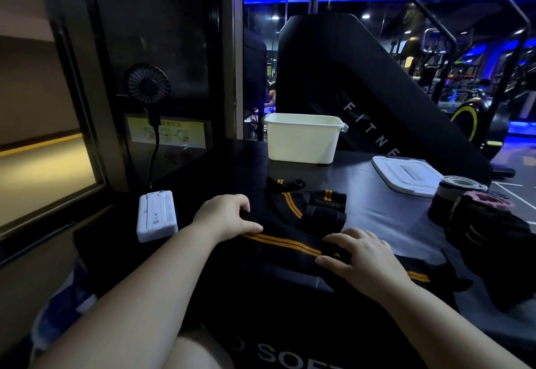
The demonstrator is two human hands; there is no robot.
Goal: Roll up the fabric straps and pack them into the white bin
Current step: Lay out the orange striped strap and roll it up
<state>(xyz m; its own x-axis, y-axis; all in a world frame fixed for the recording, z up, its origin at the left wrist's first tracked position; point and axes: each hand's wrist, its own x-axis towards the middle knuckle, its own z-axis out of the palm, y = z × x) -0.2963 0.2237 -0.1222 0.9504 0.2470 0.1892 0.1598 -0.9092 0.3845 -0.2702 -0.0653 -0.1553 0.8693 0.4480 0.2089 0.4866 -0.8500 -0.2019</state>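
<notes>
While both hands press the striped strap (287, 245) flat | left hand (229, 217) pins one end, right hand (359, 255) pinches a small roll | next: roll leftward | white bin (303, 139) beyond fingers.

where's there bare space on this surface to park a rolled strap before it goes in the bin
Bare patches: between the white bin and the second strap, and the grey stretch between that strap, the white lid and the gloves. Crowded: the near middle, where both hands press the striped strap, and the right edge.
</notes>
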